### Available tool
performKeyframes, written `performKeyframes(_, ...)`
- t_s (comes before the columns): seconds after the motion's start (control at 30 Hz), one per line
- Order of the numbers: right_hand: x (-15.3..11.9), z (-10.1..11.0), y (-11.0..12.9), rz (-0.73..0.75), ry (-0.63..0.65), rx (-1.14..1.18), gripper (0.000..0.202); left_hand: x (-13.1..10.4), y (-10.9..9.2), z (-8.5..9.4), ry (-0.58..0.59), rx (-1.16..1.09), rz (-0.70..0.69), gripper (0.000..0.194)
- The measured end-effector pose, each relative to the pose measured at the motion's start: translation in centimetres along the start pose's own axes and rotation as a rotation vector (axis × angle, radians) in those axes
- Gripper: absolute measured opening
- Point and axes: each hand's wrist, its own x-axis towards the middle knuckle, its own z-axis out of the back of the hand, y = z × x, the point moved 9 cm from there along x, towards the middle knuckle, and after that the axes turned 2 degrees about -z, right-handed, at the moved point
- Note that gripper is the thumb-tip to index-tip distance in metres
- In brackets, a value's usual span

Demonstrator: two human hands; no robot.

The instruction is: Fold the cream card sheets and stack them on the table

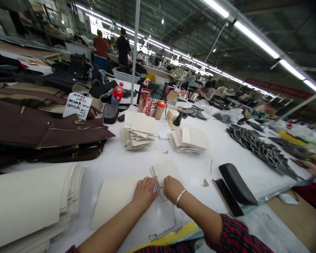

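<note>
My left hand lies flat, fingers stretched, over the right edge of a large cream card sheet. Its fingertips reach the left edge of a few small cream card pieces, loosely stacked. On the right side of these pieces my right hand, with a bracelet at the wrist, is closed; its curled fingers hide what they hold, if anything. Behind both hands stand a pile of cut cream cards and a second, fanned pile.
Large cream sheets are stacked at left, below brown leather bags with a handwritten tag. A phone and a black case lie at right. Beyond are a red bottle and black pieces. A co-worker's hand shows far right.
</note>
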Motion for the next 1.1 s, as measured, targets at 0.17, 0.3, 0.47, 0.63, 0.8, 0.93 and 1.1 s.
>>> performKeyframes(0.17,-1.0,0.0,-1.2,-0.026,-0.056,0.033,0.020,0.0,-0.3,0.1,-0.001,-0.044,-0.032,0.040)
performKeyframes(0.3,-1.3,0.0,0.2,-0.086,-0.183,0.024,0.033,0.0,0.5,0.0,0.015,-0.092,0.016,0.039)
performKeyframes(0.47,0.0,-1.0,0.0,-0.155,-0.151,0.011,0.023,0.3,0.7,0.0,0.031,-0.095,0.027,0.040)
performKeyframes(0.63,0.5,-1.7,0.5,-0.138,-0.077,-0.023,0.016,0.2,0.4,0.0,0.032,-0.082,0.013,0.042)
performKeyframes(0.8,1.0,-1.9,2.3,-0.133,-0.027,-0.073,0.024,0.2,0.1,0.2,0.022,-0.077,0.000,0.041)
performKeyframes(0.93,1.5,-1.7,1.9,-0.031,0.007,-0.078,0.020,-0.1,-0.1,0.1,0.006,-0.110,0.001,0.040)
performKeyframes(1.1,1.0,-1.8,0.5,-0.031,-0.015,-0.101,0.019,0.6,0.6,0.5,0.005,-0.221,0.037,0.035)
